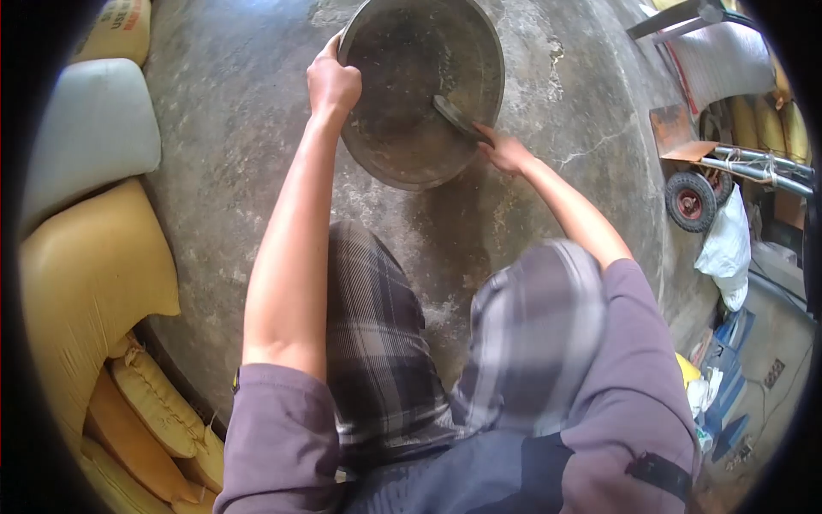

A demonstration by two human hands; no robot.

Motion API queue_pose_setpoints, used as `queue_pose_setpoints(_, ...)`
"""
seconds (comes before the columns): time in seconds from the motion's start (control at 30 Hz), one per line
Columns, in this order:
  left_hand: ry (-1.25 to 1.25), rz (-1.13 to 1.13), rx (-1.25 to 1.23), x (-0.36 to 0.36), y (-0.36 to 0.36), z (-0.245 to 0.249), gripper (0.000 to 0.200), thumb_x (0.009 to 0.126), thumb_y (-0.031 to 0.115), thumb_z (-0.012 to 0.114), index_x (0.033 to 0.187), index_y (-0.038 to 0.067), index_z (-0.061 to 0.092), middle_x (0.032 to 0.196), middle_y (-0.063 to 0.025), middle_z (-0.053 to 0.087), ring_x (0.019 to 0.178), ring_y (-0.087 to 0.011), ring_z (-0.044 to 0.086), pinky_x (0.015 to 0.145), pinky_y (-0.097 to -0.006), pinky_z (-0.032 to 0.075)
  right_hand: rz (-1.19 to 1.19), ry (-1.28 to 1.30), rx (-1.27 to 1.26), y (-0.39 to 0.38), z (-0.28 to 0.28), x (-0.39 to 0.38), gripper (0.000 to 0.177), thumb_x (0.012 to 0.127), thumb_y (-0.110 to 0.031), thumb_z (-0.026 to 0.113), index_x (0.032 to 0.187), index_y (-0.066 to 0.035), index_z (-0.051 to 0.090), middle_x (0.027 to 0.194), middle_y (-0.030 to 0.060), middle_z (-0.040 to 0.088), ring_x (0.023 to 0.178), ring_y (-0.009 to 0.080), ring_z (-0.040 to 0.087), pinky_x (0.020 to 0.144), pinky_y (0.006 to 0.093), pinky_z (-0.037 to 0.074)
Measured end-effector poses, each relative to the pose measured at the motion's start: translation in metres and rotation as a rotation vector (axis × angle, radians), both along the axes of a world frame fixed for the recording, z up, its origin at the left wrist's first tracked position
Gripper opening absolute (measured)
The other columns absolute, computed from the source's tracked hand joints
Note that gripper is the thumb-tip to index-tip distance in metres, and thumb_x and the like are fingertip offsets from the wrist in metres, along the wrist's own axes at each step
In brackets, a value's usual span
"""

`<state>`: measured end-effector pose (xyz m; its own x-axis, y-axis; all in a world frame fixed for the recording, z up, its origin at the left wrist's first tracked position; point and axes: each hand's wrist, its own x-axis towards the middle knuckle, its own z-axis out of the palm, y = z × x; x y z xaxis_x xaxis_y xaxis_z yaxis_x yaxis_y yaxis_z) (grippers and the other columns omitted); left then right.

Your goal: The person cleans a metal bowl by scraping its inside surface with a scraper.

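Observation:
A large round dark basin [411, 94] stands on the concrete floor in front of my knees. My left hand [333, 84] is closed on its left rim, with the arm stretched out. In my right hand [507, 152], near the basin's lower right side, is the handle end of a brush-like tool [458, 118]. The tool's far end reaches over the inside of the basin; its underside is hidden. The inside of the basin looks dark and stained.
Stuffed sacks [103, 265] line the left side. At the right are a hand truck with a black wheel [690, 202], a white bag [728, 248] and more sacks [728, 64]. Blue pieces [732, 385] lie at the lower right.

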<state>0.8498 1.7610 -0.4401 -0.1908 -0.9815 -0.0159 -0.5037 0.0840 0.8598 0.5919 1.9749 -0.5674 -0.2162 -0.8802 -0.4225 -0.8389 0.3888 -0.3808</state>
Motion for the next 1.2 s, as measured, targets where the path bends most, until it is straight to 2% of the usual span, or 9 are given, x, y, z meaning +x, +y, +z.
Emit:
queue_pose_setpoints(0.07,0.013,0.013,-0.246,0.003,0.014,-0.011,0.058,0.072,-0.004,0.046,0.127,0.009,0.061,0.11,-0.0215,0.068,0.106,-0.035,0.065,0.093,-0.0395,0.049,-0.006,-0.072,0.129,0.009,0.014,-0.007,0.056,0.095,-0.039,0.051,0.148,-0.031,0.034,0.106,0.0203,0.068,0.098,0.0412,0.065,0.084,0.0477,0.053)
queue_pose_setpoints(0.23,0.102,0.009,-0.072,-0.007,0.017,0.004,0.057,0.071,-0.005,0.045,0.124,0.007,0.063,0.109,-0.0212,0.069,0.104,-0.0299,0.068,0.093,-0.0344,0.049,0.156,0.218,0.194,0.015,0.08,-0.021,0.05,0.093,-0.037,0.052,0.142,-0.027,0.044,0.098,0.0241,0.067,0.091,0.0427,0.064,0.08,0.0519,0.052)
queue_pose_setpoints(0.5,0.072,-0.135,0.115,-0.011,0.02,0.018,0.06,0.074,-0.001,0.051,0.131,0.013,0.061,0.111,-0.0145,0.071,0.103,-0.0234,0.068,0.092,-0.0329,0.049,0.086,0.188,0.07,0.029,0.071,-0.011,0.042,0.092,-0.033,0.054,0.133,-0.028,0.055,0.088,0.0212,0.069,0.083,0.0403,0.067,0.076,0.0506,0.054)
queue_pose_setpoints(0.67,0.056,-0.162,-0.09,-0.026,0.029,0.016,0.061,0.073,-0.003,0.051,0.131,0.013,0.061,0.113,-0.0153,0.07,0.104,-0.0262,0.067,0.094,-0.0328,0.049,-0.045,0.285,0.091,0.014,0.064,0.004,0.043,0.091,-0.029,0.055,0.134,-0.027,0.056,0.086,0.0204,0.069,0.08,0.0402,0.068,0.075,0.0497,0.055)
queue_pose_setpoints(0.77,0.163,-0.158,-0.045,-0.03,0.035,0.017,0.061,0.072,-0.004,0.048,0.128,0.012,0.063,0.113,-0.0174,0.069,0.111,-0.0293,0.065,0.097,-0.033,0.047,-0.046,0.039,-0.041,0.039,0.031,0.033,0.043,0.093,-0.027,0.054,0.135,-0.027,0.055,0.091,0.0222,0.069,0.085,0.0414,0.067,0.08,0.0511,0.054)
queue_pose_setpoints(0.83,0.07,-0.269,-0.246,-0.027,0.037,0.015,0.062,0.074,-0.004,0.05,0.134,0.007,0.058,0.098,-0.0073,0.07,0.071,-0.0103,0.06,0.066,-0.0246,0.048,-0.012,-0.205,-0.07,0.052,0.04,0.059,0.041,0.094,-0.027,0.052,0.136,-0.025,0.054,0.096,0.0245,0.068,0.092,0.0418,0.066,0.084,0.0518,0.052)
queue_pose_setpoints(0.97,-0.022,-0.28,-0.125,-0.021,0.042,0.023,0.058,0.075,-0.002,0.051,0.132,0.008,0.06,0.089,-0.0072,0.069,0.067,-0.0099,0.058,0.064,-0.0252,0.047,-0.055,0.08,0.042,0.032,0.055,0.029,0.042,0.095,-0.029,0.051,0.137,-0.024,0.053,0.089,0.0239,0.069,0.087,0.042,0.067,0.078,0.0519,0.053)
queue_pose_setpoints(1.07,-0.118,-0.309,-0.208,-0.018,0.044,0.023,0.058,0.075,0.0,0.051,0.131,0.01,0.061,0.093,-0.0108,0.072,0.072,-0.0129,0.063,0.068,-0.0276,0.049,-0.145,0.253,0.054,0.024,0.055,0.015,0.043,0.095,-0.03,0.05,0.138,-0.025,0.051,0.081,0.0224,0.069,0.08,0.0419,0.068,0.071,0.0512,0.055)
queue_pose_setpoints(1.2,0.008,-0.336,-0.363,-0.023,0.051,0.023,0.061,0.073,-0.001,0.05,0.132,0.014,0.06,0.125,-0.0144,0.063,0.116,-0.0246,0.062,0.094,-0.0311,0.047,0.064,0.059,-0.138,0.067,0.024,0.092,0.041,0.096,-0.025,0.048,0.136,-0.023,0.053,0.075,0.0217,0.068,0.069,0.0393,0.068,0.062,0.0494,0.055)
